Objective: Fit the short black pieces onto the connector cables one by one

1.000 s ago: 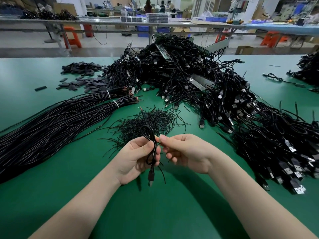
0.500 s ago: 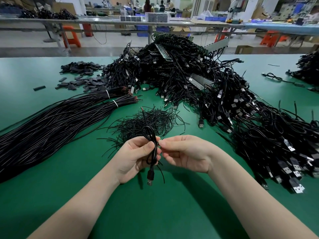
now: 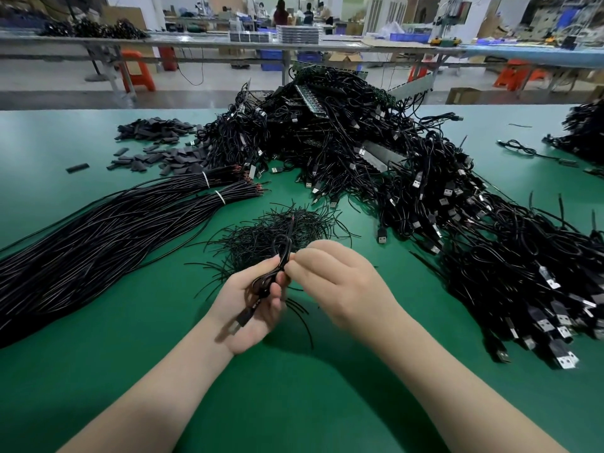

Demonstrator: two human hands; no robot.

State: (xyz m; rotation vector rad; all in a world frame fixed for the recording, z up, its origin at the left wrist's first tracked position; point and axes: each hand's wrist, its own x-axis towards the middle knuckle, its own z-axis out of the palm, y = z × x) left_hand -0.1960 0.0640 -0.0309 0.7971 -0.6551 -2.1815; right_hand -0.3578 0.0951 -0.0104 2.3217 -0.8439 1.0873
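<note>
My left hand [image 3: 253, 308] grips a looped black connector cable [image 3: 283, 253] above the green table; its USB plug [image 3: 241, 318] lies across my palm. My right hand [image 3: 330, 282] has its fingers curled and its fingertips pinch the cable just right of the left thumb; what lies between them is hidden. Thin black strands hang below the hands. Behind the hands lies a heap of short thin black pieces [image 3: 281, 230]. A pile of flat short black sleeves [image 3: 163, 152] lies at the far left.
A big tangle of USB cables [image 3: 408, 191] runs from the table's middle back down the right side. Bundles of long black wires [image 3: 108, 230] tied with white bands stretch off to the left. Another cable heap [image 3: 585, 132] sits far right. Workbenches and people are behind.
The left hand has tilted, so the plug now lies across the palm instead of hanging below. The right hand has closed in and its fingertips now pinch the cable.
</note>
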